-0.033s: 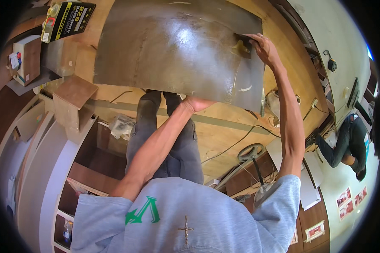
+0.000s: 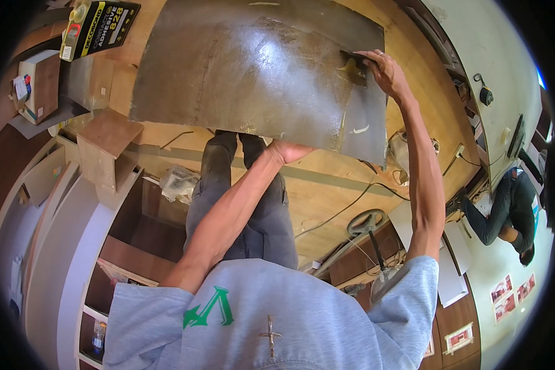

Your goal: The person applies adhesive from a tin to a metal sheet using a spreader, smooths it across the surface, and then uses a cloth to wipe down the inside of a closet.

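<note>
A wide grey-brown sheet [image 2: 228, 74], wet and shiny with glue, stretches in front of me above a wooden surface. My left hand [image 2: 288, 152] holds it up at the near edge; most of its fingers are hidden underneath. Near the sheet's right end, my right hand [image 2: 385, 69] is closed on a dark flat spreader [image 2: 351, 57], which touches the face. Yellowish glue [image 2: 353, 73] is pooled beside the spreader, and a streak of it runs toward the near edge.
A black and yellow adhesive can [image 2: 98, 31] stands at the far left. Nearer are a small wooden box [image 2: 110, 132] and a crumpled plastic bag [image 2: 179, 184]. A black cable [image 2: 345, 209] crosses the wooden surface. Another person [image 2: 505, 206] is low down at the right.
The sheet's left end has moved slightly left and toward me. My right hand and the spreader have barely shifted.
</note>
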Available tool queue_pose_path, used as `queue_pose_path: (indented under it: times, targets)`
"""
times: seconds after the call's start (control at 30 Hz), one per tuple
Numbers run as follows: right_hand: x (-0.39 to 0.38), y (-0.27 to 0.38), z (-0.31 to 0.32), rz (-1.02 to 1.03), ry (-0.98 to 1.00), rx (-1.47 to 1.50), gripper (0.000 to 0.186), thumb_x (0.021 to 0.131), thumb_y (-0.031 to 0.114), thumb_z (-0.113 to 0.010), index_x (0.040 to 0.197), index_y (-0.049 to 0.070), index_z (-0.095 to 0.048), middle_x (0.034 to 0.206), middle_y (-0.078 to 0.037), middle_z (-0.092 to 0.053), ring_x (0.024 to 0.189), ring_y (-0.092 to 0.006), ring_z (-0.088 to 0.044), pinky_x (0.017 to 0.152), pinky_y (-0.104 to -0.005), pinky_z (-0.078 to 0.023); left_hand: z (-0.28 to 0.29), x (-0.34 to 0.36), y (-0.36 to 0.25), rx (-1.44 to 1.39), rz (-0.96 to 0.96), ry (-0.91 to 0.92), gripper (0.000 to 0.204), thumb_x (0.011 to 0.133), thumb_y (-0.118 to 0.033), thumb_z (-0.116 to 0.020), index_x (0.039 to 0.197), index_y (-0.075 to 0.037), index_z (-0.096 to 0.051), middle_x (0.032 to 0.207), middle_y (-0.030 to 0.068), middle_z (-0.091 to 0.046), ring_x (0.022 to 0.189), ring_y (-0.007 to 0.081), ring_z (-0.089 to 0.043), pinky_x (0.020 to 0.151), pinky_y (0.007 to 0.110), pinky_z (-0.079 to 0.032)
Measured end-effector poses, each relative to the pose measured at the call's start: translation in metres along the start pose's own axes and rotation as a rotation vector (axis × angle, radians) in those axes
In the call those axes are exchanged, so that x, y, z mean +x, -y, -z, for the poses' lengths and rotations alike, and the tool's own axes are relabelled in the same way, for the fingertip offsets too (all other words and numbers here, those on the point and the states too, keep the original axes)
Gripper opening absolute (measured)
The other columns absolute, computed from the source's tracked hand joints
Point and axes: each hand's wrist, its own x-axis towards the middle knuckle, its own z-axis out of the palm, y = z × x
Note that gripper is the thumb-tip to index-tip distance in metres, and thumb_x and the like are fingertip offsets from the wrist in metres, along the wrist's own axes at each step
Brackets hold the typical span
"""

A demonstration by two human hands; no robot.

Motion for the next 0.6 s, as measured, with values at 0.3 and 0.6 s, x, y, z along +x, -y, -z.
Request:
queue_pose_path:
  times: [0.3,0.6]
  targets:
    - [-0.071,0.08,0.003,0.065,0.084,0.13,0.044,0.088,-0.002,-0.056,0.124,0.02,-0.069,0.105,-0.01,-0.068,0.097,-0.0332,-0.063,0.088,-0.0435,-0.053,-0.005,-0.019,-0.006,0.133,-0.033,-0.192,0.038,0.097,-0.037,-0.059,0.125,-0.012,-0.062,0.127,0.0028,-0.066,0.12,0.0214,-0.058,0.109,0.041,-0.043]
    - [-0.163,0.189,0.018,-0.03,0.07,0.19,0.049,0.08,-0.011,-0.058,0.119,0.016,-0.073,0.107,-0.009,-0.069,0.096,-0.0308,-0.062,0.085,-0.0407,-0.053,0.001,-0.035,-0.01,0.238,0.01,-0.113,0.045,0.099,-0.044,-0.053,0.129,-0.012,-0.059,0.132,0.0047,-0.062,0.124,0.0218,-0.054,0.111,0.042,-0.041]
